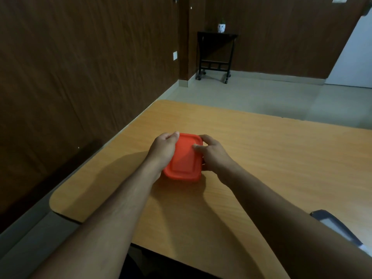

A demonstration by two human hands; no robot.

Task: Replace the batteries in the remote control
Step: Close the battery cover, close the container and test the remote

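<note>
A small rectangular box with an orange-red lid (184, 158) sits on the wooden table (261, 158), its lid on. My left hand (164, 149) grips its left side, thumb over the far corner. My right hand (213, 154) holds the right side, fingers curled onto the lid's edge. The box's contents are hidden. A dark remote control (334, 226) lies at the table's right edge, partly behind my right forearm. No batteries are visible.
The table's left edge runs along a dark wood-panelled wall (80, 77). Beyond the far edge is pale floor with a black wheeled side table (215, 55) carrying a small white plant pot (221, 27).
</note>
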